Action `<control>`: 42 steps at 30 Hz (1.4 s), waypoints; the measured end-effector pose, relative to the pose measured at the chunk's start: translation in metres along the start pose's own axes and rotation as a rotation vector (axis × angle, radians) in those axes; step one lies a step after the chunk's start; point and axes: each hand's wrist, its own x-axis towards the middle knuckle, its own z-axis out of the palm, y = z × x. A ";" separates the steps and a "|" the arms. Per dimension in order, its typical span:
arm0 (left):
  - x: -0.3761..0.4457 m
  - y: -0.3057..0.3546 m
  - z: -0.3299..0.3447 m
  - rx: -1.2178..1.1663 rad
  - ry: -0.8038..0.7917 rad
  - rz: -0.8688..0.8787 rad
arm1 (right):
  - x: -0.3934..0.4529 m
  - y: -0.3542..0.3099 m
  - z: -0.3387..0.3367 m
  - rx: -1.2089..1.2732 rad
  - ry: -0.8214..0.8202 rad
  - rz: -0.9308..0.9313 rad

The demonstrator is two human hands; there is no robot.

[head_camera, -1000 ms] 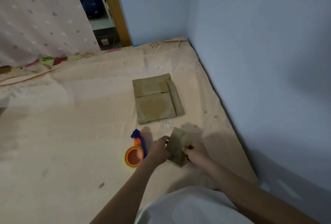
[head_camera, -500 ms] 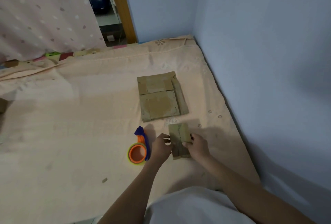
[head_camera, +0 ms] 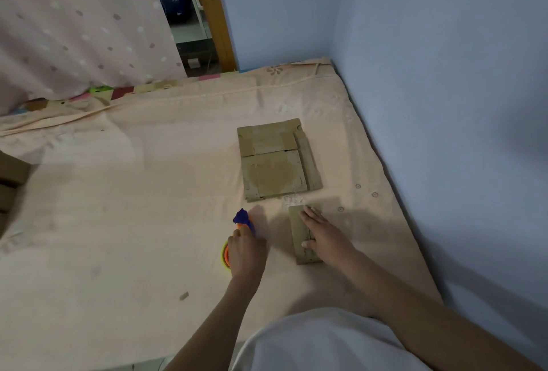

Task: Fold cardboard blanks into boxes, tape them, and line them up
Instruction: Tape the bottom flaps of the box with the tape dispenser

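Left hand [head_camera: 245, 249]: we have taken it off the box and brought it down over the tape dispenser [head_camera: 237, 240]; fingers curl over the dispenser, though we cannot tell if the grip is closed.
Right hand [head_camera: 323, 237]: fingers straight, now pressing the small folded box [head_camera: 298, 234] flat on the bed; half a second ago both our hands held that box.
Meaning: we judge folding of this box finished and taping next.
Small folded box: narrow, oblong, dull brown cardboard, matte, lying just right of the dispenser.
Tape dispenser: orange ring with yellow-green rim and blue plastic nose, glossy, mostly hidden under our hand.
Cardboard blanks [head_camera: 278, 160]: flat stack beyond the box, creased panels, a rounded darker stain on the near panel.
Bed sheet [head_camera: 133, 207]: pale peach cloth, lightly wrinkled, faint flower print.
Wall [head_camera: 444, 74]: plain blue, smooth, alongside the bed on our right.
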 end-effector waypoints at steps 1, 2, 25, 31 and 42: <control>0.000 -0.007 0.000 0.066 -0.013 -0.043 | 0.001 -0.001 0.001 0.006 0.009 0.003; 0.000 -0.013 0.000 0.118 -0.036 -0.071 | 0.002 -0.002 0.002 0.007 0.017 0.004; 0.008 -0.024 -0.045 -0.064 -0.026 -0.001 | -0.007 -0.015 -0.001 -0.206 0.117 -0.165; 0.006 -0.026 -0.070 -0.155 -0.057 0.062 | -0.007 -0.022 -0.004 -0.179 0.106 -0.168; -0.017 -0.033 -0.126 -0.231 -0.134 0.225 | -0.014 -0.060 -0.035 0.384 0.421 -0.007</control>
